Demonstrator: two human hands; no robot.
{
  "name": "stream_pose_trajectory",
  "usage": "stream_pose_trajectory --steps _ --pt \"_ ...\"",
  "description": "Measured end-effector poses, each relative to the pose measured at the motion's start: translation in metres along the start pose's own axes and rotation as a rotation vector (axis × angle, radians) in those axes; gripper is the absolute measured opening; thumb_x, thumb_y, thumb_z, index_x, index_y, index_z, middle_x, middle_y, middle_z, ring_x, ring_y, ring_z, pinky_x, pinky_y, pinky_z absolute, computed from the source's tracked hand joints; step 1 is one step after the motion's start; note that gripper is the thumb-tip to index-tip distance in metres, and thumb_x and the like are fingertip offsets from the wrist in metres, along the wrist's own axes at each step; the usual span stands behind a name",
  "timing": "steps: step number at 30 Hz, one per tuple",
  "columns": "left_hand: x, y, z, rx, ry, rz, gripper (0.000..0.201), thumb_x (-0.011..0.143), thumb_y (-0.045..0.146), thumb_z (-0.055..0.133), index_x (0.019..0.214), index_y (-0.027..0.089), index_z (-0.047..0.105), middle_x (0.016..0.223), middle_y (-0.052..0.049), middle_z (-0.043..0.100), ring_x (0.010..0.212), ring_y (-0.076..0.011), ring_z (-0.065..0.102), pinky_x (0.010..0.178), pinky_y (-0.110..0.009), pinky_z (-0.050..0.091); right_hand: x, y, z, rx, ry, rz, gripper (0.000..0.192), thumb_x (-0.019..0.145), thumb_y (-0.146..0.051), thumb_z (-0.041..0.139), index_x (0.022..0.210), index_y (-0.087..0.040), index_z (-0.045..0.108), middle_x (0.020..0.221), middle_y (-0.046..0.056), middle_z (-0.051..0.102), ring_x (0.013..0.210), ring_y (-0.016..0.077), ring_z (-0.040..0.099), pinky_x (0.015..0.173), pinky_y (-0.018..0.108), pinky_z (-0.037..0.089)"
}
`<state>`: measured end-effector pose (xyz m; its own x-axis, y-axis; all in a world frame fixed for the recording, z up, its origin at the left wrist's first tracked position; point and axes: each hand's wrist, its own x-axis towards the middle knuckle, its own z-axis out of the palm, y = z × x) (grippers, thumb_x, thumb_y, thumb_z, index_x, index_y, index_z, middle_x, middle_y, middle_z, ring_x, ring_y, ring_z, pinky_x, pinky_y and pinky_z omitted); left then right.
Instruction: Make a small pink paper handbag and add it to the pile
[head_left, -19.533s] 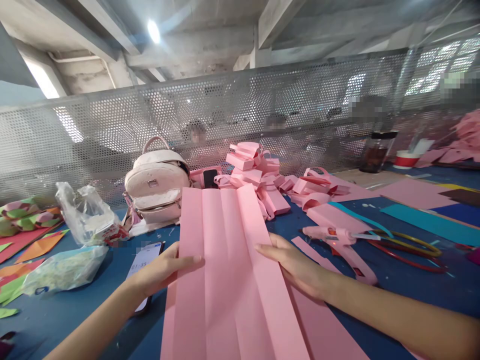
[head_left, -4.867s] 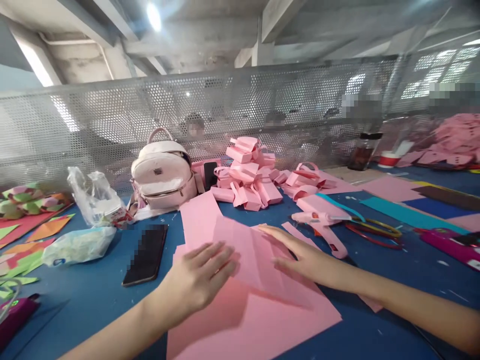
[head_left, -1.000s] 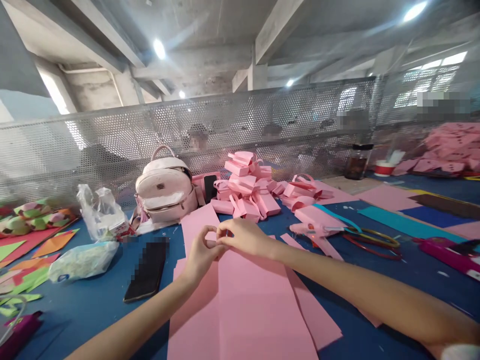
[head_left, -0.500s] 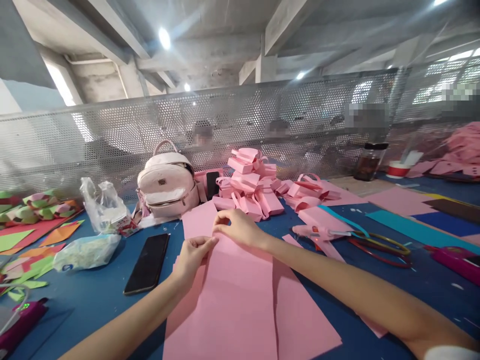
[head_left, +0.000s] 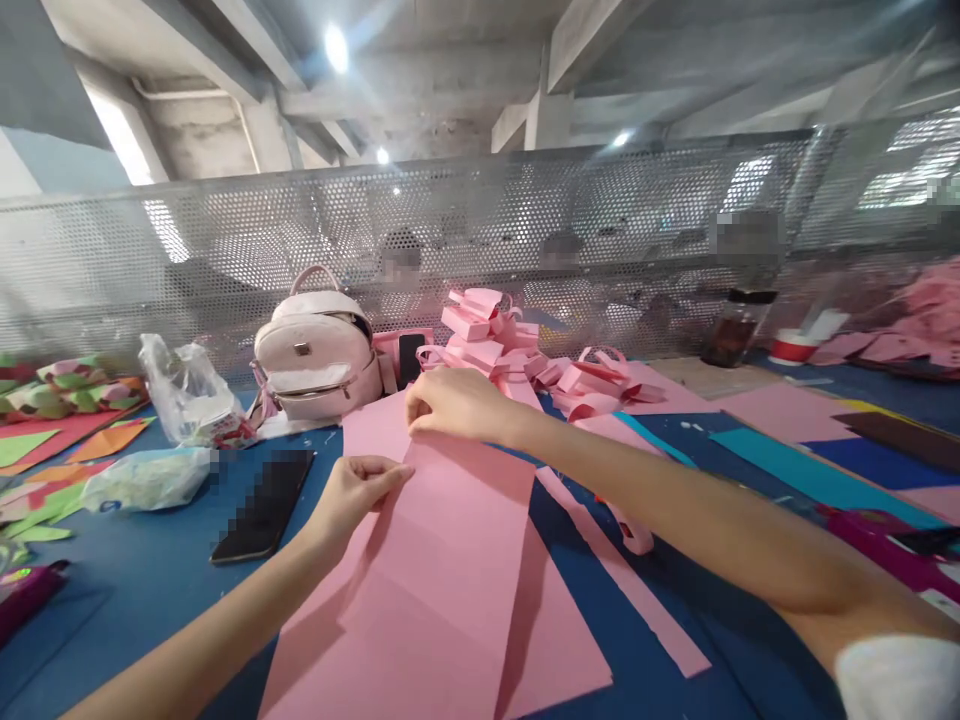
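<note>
A large pink paper sheet [head_left: 442, 560] lies over more pink sheets [head_left: 559, 620] on the blue table, its right edge casting a shadow on the paper below. My left hand [head_left: 367, 485] pinches the top sheet's left edge between thumb and forefinger. Just above it, my right hand [head_left: 454, 405] is closed at the same sheet's far left corner, fingertips curled down and partly hidden. Beyond my right hand stands a pile of folded pink paper pieces [head_left: 476, 335]. A narrow pink paper strip [head_left: 626, 570] lies right of the sheets.
Left are a black phone [head_left: 266, 505], a plastic packet [head_left: 150, 480] and a clear plastic bag [head_left: 184, 390]. A pale pink backpack [head_left: 315, 350] stands against the perforated metal screen [head_left: 225, 250]. To the right are a turquoise strip [head_left: 810, 475], a dark jar [head_left: 739, 330] and a magenta tool [head_left: 877, 550].
Both hands and the top sheet appear farther left in view, which has also shifted. The sheet's right side now stands off the paper below. More of the pink strip shows.
</note>
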<state>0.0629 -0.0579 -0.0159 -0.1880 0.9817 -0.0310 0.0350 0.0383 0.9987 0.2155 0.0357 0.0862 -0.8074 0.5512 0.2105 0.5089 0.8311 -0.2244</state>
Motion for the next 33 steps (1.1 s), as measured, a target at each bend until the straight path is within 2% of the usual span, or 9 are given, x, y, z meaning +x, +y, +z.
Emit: stream_pose_trajectory --steps 4,7,11,14,16,19,23,28,33 --pt "-0.001 0.007 0.009 0.051 0.014 0.035 0.039 0.052 0.048 0.088 0.052 0.013 0.069 0.047 0.004 0.046 0.049 -0.0076 0.036 0.049 -0.021 0.034 0.006 -0.004 0.000 -0.056 -0.166 -0.117 0.006 0.067 -0.015 0.076 0.069 -0.020 0.077 0.075 0.002 0.075 0.073 0.0201 0.064 0.058 0.028 0.033" --pt "-0.003 0.009 0.010 0.077 0.023 0.041 0.040 0.054 0.050 0.086 0.055 0.013 0.070 0.049 0.004 0.047 0.051 -0.0085 0.037 0.050 -0.021 0.034 0.006 -0.001 -0.001 -0.045 -0.205 -0.178 0.005 0.072 -0.018 0.074 0.072 -0.021 0.077 0.077 0.000 0.075 0.074 0.0184 0.064 0.058 0.027 0.033" --pt "-0.005 0.010 0.008 0.114 0.042 0.039 0.041 0.054 0.051 0.086 0.055 0.013 0.070 0.050 0.003 0.046 0.051 -0.0088 0.037 0.050 -0.021 0.032 0.006 0.014 -0.013 0.005 -0.188 -0.188 0.006 0.078 -0.021 0.073 0.079 -0.023 0.078 0.085 -0.002 0.076 0.079 0.0158 0.065 0.060 0.025 0.036" --pt "-0.003 0.010 0.007 0.137 0.045 0.039 0.042 0.056 0.053 0.086 0.057 0.013 0.071 0.050 0.003 0.046 0.052 -0.0088 0.037 0.050 -0.021 0.031 0.008 0.029 -0.027 0.029 -0.176 -0.154 0.004 0.078 -0.020 0.073 0.077 -0.022 0.077 0.079 -0.003 0.075 0.075 0.0148 0.065 0.059 0.025 0.036" --pt "-0.001 0.010 0.008 0.148 0.039 0.037 0.043 0.057 0.054 0.085 0.057 0.013 0.071 0.051 0.003 0.046 0.052 -0.0091 0.037 0.051 -0.021 0.031 0.010 0.037 -0.037 0.031 -0.130 -0.110 0.006 0.078 -0.017 0.072 0.077 -0.020 0.076 0.079 -0.002 0.075 0.075 0.0157 0.066 0.059 0.025 0.035" --pt "0.003 0.010 0.009 0.158 0.016 0.026 0.045 0.060 0.055 0.084 0.057 0.013 0.070 0.051 0.003 0.044 0.053 -0.0094 0.036 0.051 -0.022 0.031 0.009 0.042 -0.045 0.039 -0.039 -0.070 0.010 0.083 -0.016 0.067 0.083 -0.019 0.077 0.089 0.002 0.077 0.081 0.0175 0.067 0.061 0.025 0.036" --pt "0.008 0.011 0.011 0.167 -0.022 0.018 0.045 0.060 0.055 0.082 0.054 0.013 0.067 0.050 0.004 0.041 0.053 -0.0091 0.033 0.051 -0.022 0.028 0.000 0.034 -0.031 0.086 -0.077 -0.134 0.010 0.084 -0.028 0.073 0.090 -0.024 0.079 0.094 -0.002 0.079 0.084 0.0168 0.068 0.063 0.024 0.038" --pt "0.014 0.017 0.014 0.178 -0.050 0.009 0.042 0.058 0.052 0.082 0.053 0.013 0.066 0.050 0.004 0.043 0.053 -0.0090 0.034 0.051 -0.022 0.026 -0.006 0.028 -0.004 0.092 -0.116 -0.132 0.007 0.077 -0.020 0.075 0.076 -0.023 0.081 0.079 -0.002 0.078 0.075 0.0171 0.066 0.055 0.025 0.032" --pt "0.011 0.011 0.006 0.191 -0.059 -0.014 0.041 0.064 0.051 0.080 0.055 0.013 0.067 0.049 0.004 0.045 0.052 -0.0090 0.036 0.051 -0.022 0.027 -0.004 0.038 -0.007 0.134 -0.095 -0.081 0.009 0.077 -0.018 0.071 0.075 -0.021 0.080 0.077 -0.001 0.077 0.079 0.0178 0.065 0.058 0.025 0.034"
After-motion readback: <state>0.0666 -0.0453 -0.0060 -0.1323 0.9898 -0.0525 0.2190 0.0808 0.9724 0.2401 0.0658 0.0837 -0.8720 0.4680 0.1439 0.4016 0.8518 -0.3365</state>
